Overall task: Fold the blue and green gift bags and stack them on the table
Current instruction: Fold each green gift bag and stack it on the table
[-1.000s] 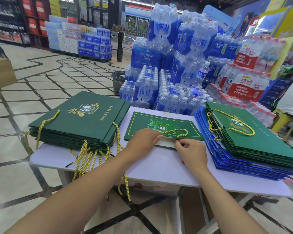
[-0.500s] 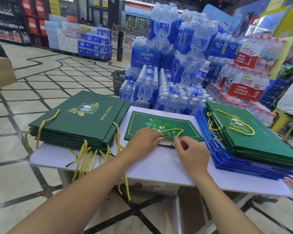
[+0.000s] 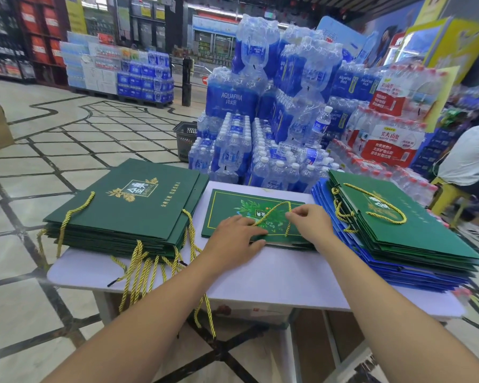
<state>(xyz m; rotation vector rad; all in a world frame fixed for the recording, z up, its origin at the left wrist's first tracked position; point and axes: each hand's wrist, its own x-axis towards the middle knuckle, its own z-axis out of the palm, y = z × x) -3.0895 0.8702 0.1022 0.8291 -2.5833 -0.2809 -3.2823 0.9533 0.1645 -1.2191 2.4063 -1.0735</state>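
The flat green gift bag (image 3: 233,205) looks like matt card stock with a shiny gold foil border, and its handle (image 3: 271,214) is twisted yellow cord. The white surface (image 3: 260,275) is smooth and matt. The water bottle packs (image 3: 233,98) are in glossy clear plastic wrap, and the floor (image 3: 53,128) is polished stone tile.

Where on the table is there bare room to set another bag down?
The near strip of the table is bare, bordered by the middle bag, the left stack with its trailing gold cords, and the right stack. A thin sliver runs behind the middle bag. Both ends are crowded with stacks.
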